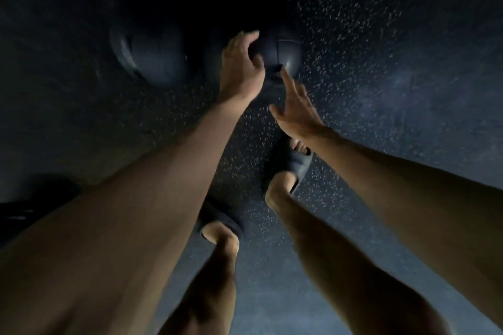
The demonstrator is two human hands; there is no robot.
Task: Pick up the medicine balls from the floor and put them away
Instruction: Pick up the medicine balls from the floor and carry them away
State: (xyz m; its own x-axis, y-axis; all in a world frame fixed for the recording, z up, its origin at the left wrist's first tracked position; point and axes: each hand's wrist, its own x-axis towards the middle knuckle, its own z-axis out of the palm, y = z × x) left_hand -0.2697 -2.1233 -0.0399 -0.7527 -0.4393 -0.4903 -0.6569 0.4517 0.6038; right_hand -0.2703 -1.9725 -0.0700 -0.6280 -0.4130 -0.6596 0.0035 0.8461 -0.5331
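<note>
The dark medicine ball (283,53) sits on the speckled floor (381,90), ahead of the person's feet. It looks dense and smooth, probably heavy with nothing to pinch, so palms low on opposite sides should suit. The left hand (241,65) cups its left side, fingers (255,58) curved round it. The right hand (298,110) is spread, index tip at its near edge. A second medicine ball (155,60), blurred, lies further left.

Speckled floor (367,43), blurred medicine ball (155,58), seamed medicine ball (284,53)

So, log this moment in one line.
left hand: cups ball | right hand: open, beside it | second ball: on floor, untouched
</note>
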